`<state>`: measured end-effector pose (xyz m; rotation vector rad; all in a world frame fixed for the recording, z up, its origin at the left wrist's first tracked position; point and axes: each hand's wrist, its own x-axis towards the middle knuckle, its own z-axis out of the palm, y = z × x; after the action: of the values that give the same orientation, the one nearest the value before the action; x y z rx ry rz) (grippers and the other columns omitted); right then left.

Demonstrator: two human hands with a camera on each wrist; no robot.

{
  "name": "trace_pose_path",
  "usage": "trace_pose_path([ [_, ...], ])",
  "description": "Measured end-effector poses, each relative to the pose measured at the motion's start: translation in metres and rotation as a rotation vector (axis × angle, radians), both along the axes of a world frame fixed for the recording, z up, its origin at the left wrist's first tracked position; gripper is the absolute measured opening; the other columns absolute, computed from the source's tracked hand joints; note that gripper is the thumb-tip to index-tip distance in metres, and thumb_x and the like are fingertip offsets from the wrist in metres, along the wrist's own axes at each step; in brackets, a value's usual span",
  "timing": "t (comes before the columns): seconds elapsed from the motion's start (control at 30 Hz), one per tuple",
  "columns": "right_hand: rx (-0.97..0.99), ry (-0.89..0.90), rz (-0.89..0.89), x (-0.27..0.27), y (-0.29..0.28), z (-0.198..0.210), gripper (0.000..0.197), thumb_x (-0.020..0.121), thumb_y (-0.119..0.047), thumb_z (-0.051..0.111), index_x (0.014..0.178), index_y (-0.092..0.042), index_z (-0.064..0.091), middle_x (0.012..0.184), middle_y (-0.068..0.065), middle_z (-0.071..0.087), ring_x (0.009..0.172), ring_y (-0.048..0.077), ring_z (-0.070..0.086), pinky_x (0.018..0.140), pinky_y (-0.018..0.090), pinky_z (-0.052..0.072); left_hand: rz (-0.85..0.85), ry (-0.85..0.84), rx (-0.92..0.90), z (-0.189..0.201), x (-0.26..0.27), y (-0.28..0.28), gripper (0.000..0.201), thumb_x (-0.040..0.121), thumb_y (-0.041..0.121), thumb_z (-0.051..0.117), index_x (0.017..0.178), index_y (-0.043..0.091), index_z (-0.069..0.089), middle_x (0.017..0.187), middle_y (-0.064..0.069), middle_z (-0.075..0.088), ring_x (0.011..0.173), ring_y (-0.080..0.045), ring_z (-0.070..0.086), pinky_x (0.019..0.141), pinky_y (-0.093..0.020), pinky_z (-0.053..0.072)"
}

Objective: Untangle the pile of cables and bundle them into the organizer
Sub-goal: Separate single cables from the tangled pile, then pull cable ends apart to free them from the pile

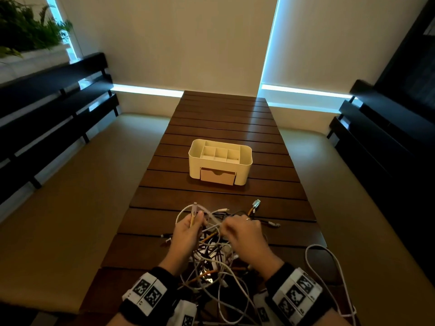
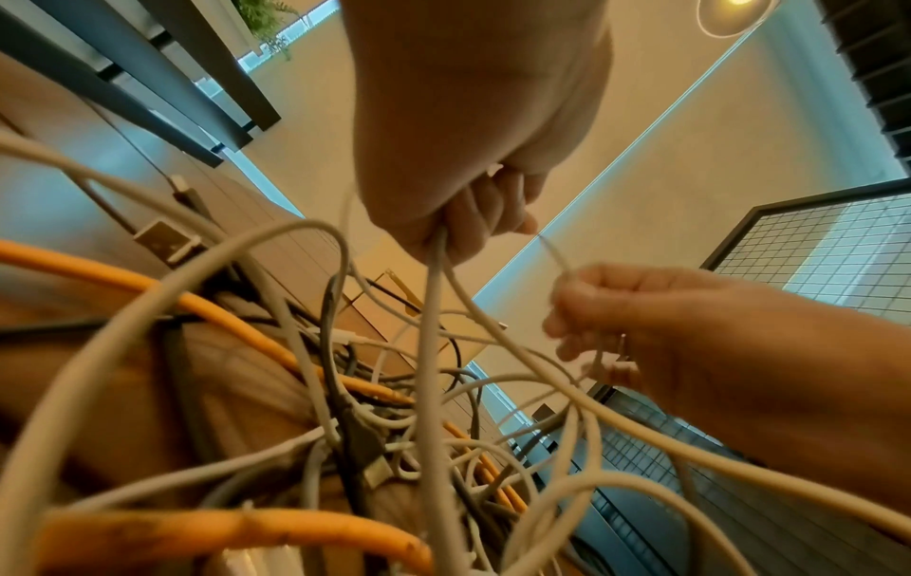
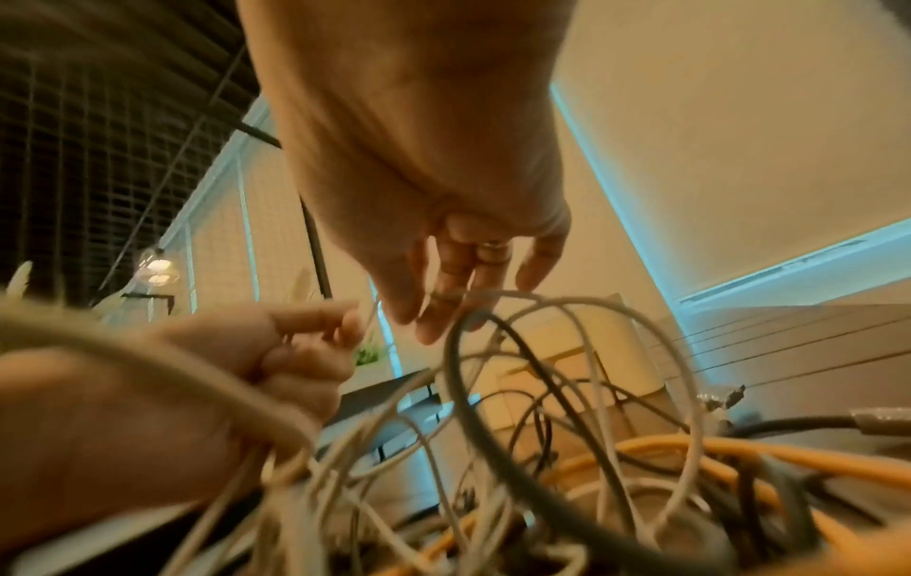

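Just in front of the empty organizer the cable pile lies knotted — nothing bundled yet. The left hand grips white strands; the right hand pinches one thin cable — freeing has only begun.

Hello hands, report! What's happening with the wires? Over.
Left hand grips white cable. Right hand pinches thin strand. Pile tangled. Organizer empty.

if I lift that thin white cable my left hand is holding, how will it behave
Probably floppy: the thin white cable droops in loose curves below the left hand. It looks light. It will likely snag, since it runs down into the tangled cable pile.
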<state>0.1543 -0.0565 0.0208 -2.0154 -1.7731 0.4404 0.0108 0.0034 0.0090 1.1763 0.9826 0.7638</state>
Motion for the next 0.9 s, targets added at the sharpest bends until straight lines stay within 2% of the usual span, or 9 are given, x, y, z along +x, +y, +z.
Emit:
trace_pose_path([
  [0.1, 0.217, 0.471, -0.171, 0.017, 0.003, 0.028, 0.017, 0.097, -0.021, 0.042, 0.084, -0.024, 0.053, 0.07, -0.003, 0.056, 0.056, 0.003, 0.051, 0.055, 0.017, 0.045, 0.011, 0.038, 0.012, -0.005, 0.0, -0.001, 0.019, 0.096, 0.021, 0.048, 0.103, 0.018, 0.065, 0.124, -0.033, 0.052, 0.087, -0.046, 0.058, 0.062, -0.037, 0.05],
  [0.2, 0.441, 0.561, -0.213, 0.035, -0.004, 0.059, 0.018, 0.095, -0.02, 0.045, 0.085, -0.03, 0.057, 0.066, -0.006, 0.051, 0.053, 0.006, 0.043, 0.048, 0.017, 0.037, -0.022, 0.076, -0.039, -0.014, -0.002, 0.002, 0.043, 0.097, 0.014, 0.048, 0.137, 0.028, 0.043, 0.143, -0.032, 0.024, 0.117, -0.052, 0.046, 0.091, -0.05, 0.047],
  [0.3, 0.669, 0.555, -0.308, 0.049, -0.01, 0.069, 0.022, 0.095, -0.018, 0.047, 0.085, -0.034, 0.058, 0.065, -0.012, 0.052, 0.056, 0.002, 0.041, 0.052, 0.017, 0.037, -0.042, 0.075, 0.009, -0.016, 0.004, 0.005, 0.053, 0.097, 0.012, 0.047, 0.141, 0.038, 0.034, 0.146, -0.026, 0.024, 0.133, -0.049, 0.023, 0.108, -0.058, 0.02],
  [0.43, 0.92, 0.726, -0.462, 0.061, -0.016, 0.079, 0.024, 0.097, -0.014, 0.043, 0.085, -0.028, 0.058, 0.056, -0.017, 0.049, 0.049, 0.0, 0.038, 0.045, 0.015, 0.033, -0.045, 0.062, 0.07, -0.012, 0.015, 0.007, 0.048, 0.098, 0.015, 0.046, 0.138, 0.041, 0.037, 0.145, 0.009, 0.038, 0.128, -0.023, 0.046, 0.106, -0.043, 0.04],
  [0.5, 1.004, 0.79, -0.481, 0.06, -0.02, 0.091, 0.024, 0.098, -0.012, 0.041, 0.084, -0.024, 0.057, 0.054, -0.015, 0.048, 0.046, 0.0, 0.037, 0.043, 0.012, 0.032, -0.049, 0.082, 0.101, -0.012, 0.02, 0.007, 0.045, 0.099, 0.018, 0.044, 0.139, 0.038, 0.038, 0.132, 0.018, 0.042, 0.092, -0.002, 0.054, 0.08, -0.019, 0.046],
  [0.57, 1.106, 0.833, -0.506, 0.06, -0.024, 0.104, 0.026, 0.099, -0.011, 0.039, 0.082, -0.023, 0.054, 0.053, -0.014, 0.048, 0.046, 0.002, 0.037, 0.043, 0.013, 0.032, -0.023, 0.106, 0.093, -0.017, 0.021, 0.008, 0.041, 0.099, 0.022, 0.044, 0.136, 0.041, 0.041, 0.11, 0.013, 0.06, 0.065, -0.008, 0.042, 0.063, -0.02, 0.038],
  [0.7, 1.338, 0.906, -0.572, 0.077, -0.035, 0.131, 0.02, 0.098, -0.017, 0.041, 0.081, -0.022, 0.051, 0.053, -0.01, 0.041, 0.046, 0.006, 0.032, 0.044, 0.019, 0.03, 0.078, 0.105, -0.071, -0.029, 0.01, 0.011, 0.04, 0.097, 0.027, 0.049, 0.137, 0.028, 0.048, 0.131, -0.011, 0.056, 0.115, -0.033, 0.054, 0.1, -0.046, 0.044],
  [0.83, 1.325, 0.925, -0.56, 0.086, -0.037, 0.134, 0.02, 0.098, -0.02, 0.041, 0.082, -0.023, 0.053, 0.054, -0.01, 0.037, 0.048, 0.008, 0.029, 0.045, 0.019, 0.029, 0.101, 0.074, -0.069, -0.028, 0.011, 0.011, 0.043, 0.096, 0.028, 0.049, 0.138, 0.023, 0.046, 0.104, -0.009, 0.064, 0.094, -0.026, 0.06, 0.083, -0.038, 0.05],
  [0.9, 1.283, 0.924, -0.566, 0.083, -0.035, 0.128, 0.021, 0.098, -0.019, 0.041, 0.082, -0.024, 0.054, 0.053, -0.011, 0.037, 0.048, 0.007, 0.027, 0.044, 0.018, 0.028, 0.121, 0.065, -0.078, -0.025, 0.015, 0.01, 0.035, 0.096, 0.03, 0.049, 0.131, 0.024, 0.054, 0.12, -0.01, 0.06, 0.109, -0.026, 0.055, 0.1, -0.047, 0.043],
])
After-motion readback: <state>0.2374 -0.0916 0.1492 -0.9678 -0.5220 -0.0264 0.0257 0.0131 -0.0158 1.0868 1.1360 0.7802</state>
